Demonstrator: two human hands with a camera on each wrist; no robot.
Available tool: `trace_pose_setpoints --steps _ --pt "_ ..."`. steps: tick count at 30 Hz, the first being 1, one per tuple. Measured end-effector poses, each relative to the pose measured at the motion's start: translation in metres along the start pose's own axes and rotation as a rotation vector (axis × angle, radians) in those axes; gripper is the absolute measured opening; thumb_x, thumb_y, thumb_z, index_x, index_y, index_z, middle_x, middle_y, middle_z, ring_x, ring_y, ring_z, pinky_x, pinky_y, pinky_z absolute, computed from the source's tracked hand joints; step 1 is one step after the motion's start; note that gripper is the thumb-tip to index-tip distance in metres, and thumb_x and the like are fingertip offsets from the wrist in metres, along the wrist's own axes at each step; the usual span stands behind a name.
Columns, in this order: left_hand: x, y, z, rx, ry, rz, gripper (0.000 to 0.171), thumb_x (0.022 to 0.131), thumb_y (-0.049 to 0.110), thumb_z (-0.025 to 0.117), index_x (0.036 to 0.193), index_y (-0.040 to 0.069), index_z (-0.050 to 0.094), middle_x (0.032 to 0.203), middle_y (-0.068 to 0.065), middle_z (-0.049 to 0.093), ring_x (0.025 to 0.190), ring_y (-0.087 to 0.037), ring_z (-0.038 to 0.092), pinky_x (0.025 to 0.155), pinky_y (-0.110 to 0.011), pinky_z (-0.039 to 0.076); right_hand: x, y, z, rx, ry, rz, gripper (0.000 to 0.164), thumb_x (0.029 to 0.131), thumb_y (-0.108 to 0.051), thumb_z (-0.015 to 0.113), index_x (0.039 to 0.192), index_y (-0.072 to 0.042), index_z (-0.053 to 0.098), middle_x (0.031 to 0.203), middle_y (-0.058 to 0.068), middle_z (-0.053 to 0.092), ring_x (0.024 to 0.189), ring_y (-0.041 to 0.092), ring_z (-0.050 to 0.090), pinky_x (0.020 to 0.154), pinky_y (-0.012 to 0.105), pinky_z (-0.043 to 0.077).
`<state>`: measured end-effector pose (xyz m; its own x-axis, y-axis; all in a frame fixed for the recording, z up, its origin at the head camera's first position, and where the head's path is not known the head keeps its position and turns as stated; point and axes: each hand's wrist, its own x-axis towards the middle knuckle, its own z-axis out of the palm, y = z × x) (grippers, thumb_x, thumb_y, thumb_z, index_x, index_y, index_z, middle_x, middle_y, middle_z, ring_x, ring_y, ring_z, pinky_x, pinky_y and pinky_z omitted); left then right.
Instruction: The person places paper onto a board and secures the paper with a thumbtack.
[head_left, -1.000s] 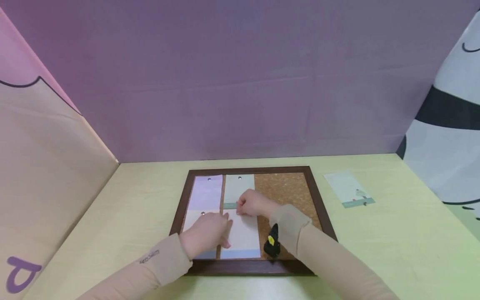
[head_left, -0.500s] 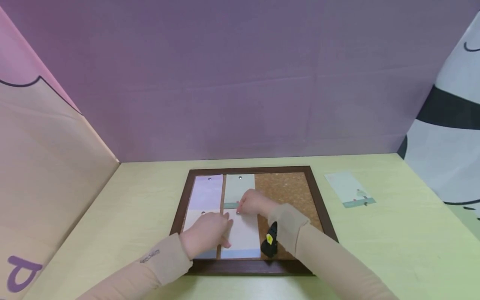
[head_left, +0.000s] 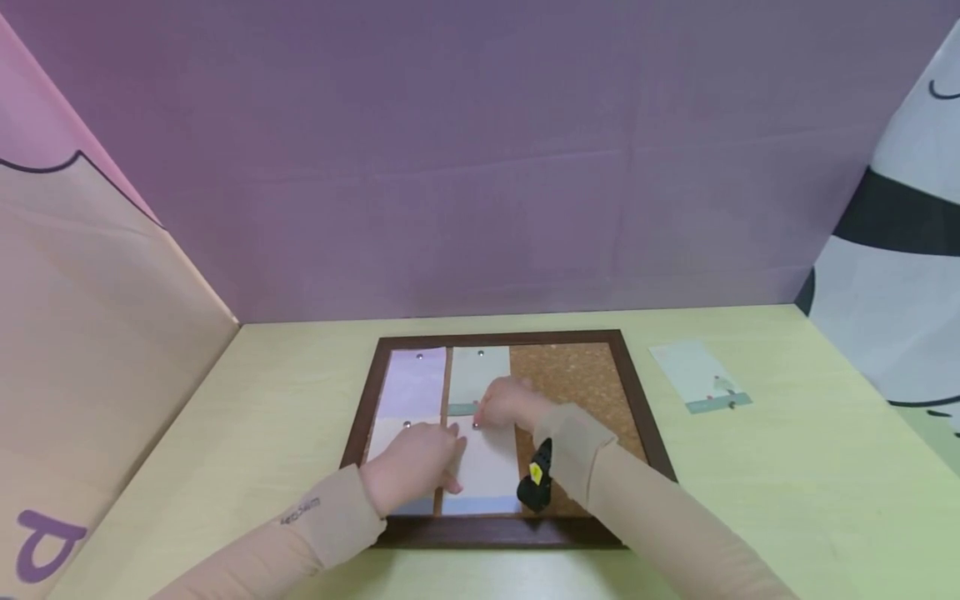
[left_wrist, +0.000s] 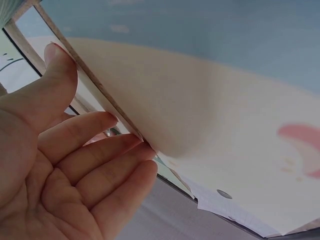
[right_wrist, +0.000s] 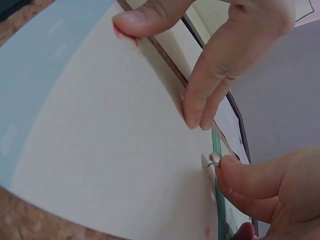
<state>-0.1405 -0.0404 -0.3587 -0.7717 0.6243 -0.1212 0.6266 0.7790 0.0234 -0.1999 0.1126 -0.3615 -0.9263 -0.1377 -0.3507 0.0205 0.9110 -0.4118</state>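
My right hand pinches a silver thumbtack between thumb and index finger at the top edge of a white card with a blue bottom band. In the right wrist view the tack's pin points at the paper; whether it has gone in cannot be told. My left hand rests along that card's left edge, thumb and fingers spread apart on the paper. Under the left hand lies another white card with a tack at its top. All this is on a cork board with a dark wooden frame.
Above these cards, a lilac card and a white card with a green band are tacked to the board. A loose card lies on the pale table at right. A purple backdrop rises behind the table.
The right hand has tilted slightly at the wrist, and the tack beneath its fingertips shows more clearly than one second ago. The left hand and the cards have stayed in place.
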Motion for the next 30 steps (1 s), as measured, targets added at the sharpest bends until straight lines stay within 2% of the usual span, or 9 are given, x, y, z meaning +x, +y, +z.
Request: trace_pose_setpoints --steps 3,7,12,15,19,24,28,30 --pt "0.0003 0.0 -0.0004 0.018 0.001 0.013 0.052 0.067 0.036 0.08 0.105 0.002 0.068 0.099 -0.013 0.069 0.069 -0.019 0.064 0.062 -0.029 0.055 -0.0002 0.0004 -0.0004 0.03 0.005 0.031 0.023 0.081 -0.028 0.07 0.093 -0.009 0.07 0.104 0.006 0.065 0.1 0.024 0.049 0.1 0.049 0.034" --pt "0.0009 -0.0002 -0.0001 0.055 -0.001 0.034 0.051 0.069 0.038 0.079 0.105 0.004 0.069 0.102 -0.013 0.069 0.069 -0.019 0.064 0.061 -0.029 0.054 0.0006 0.0008 -0.0009 0.068 0.009 0.068 0.023 0.081 -0.027 0.07 0.092 -0.007 0.069 0.096 0.006 0.061 0.097 0.024 0.044 0.096 0.05 0.037" --pt "0.0014 0.0 -0.0005 0.06 -0.004 0.029 0.052 0.068 0.037 0.078 0.106 0.004 0.068 0.105 -0.014 0.069 0.07 -0.02 0.065 0.061 -0.029 0.054 0.0045 0.0028 -0.001 0.011 -0.018 0.02 0.02 0.085 -0.027 0.065 0.087 -0.007 0.069 0.084 0.004 0.061 0.086 0.02 0.049 0.094 0.04 0.033" --pt "0.0011 -0.0003 0.0003 0.042 -0.002 0.018 0.053 0.068 0.037 0.079 0.107 0.003 0.068 0.108 -0.015 0.068 0.073 -0.021 0.066 0.063 -0.029 0.055 0.0058 0.0026 -0.0014 -0.018 -0.033 0.002 0.02 0.086 -0.026 0.064 0.086 -0.007 0.069 0.082 0.004 0.061 0.085 0.019 0.049 0.096 0.04 0.031" --pt "0.0002 -0.0007 0.0019 0.007 0.011 0.0 0.058 0.067 0.036 0.08 0.11 -0.001 0.067 0.106 -0.015 0.069 0.074 -0.022 0.067 0.065 -0.03 0.055 0.006 0.0005 -0.0008 -0.04 -0.038 -0.003 0.021 0.085 -0.028 0.065 0.086 -0.007 0.069 0.085 0.004 0.06 0.088 0.02 0.047 0.097 0.041 0.031" --pt "0.0001 -0.0006 0.0023 0.004 0.012 0.003 0.056 0.067 0.036 0.08 0.108 0.0 0.067 0.107 -0.015 0.068 0.074 -0.022 0.067 0.065 -0.03 0.055 0.0046 -0.0016 0.0001 -0.044 -0.025 0.002 0.022 0.086 -0.028 0.066 0.09 -0.006 0.069 0.092 0.006 0.062 0.09 0.02 0.047 0.096 0.04 0.031" --pt "-0.0003 -0.0001 0.0018 0.003 0.011 0.003 0.054 0.067 0.036 0.08 0.106 0.0 0.068 0.107 -0.015 0.069 0.074 -0.022 0.066 0.064 -0.029 0.055 0.0017 -0.0015 0.0008 -0.002 -0.012 0.04 0.028 0.086 -0.03 0.065 0.099 -0.006 0.069 0.106 0.012 0.058 0.101 0.026 0.043 0.096 0.046 0.035" --pt "-0.0008 0.0005 0.0012 -0.002 0.011 0.0 0.053 0.067 0.035 0.08 0.105 0.0 0.068 0.106 -0.015 0.069 0.073 -0.022 0.066 0.064 -0.029 0.055 -0.001 -0.0012 0.0013 0.019 -0.005 0.042 0.026 0.086 -0.03 0.065 0.098 -0.007 0.069 0.112 0.014 0.055 0.106 0.029 0.04 0.097 0.052 0.035"
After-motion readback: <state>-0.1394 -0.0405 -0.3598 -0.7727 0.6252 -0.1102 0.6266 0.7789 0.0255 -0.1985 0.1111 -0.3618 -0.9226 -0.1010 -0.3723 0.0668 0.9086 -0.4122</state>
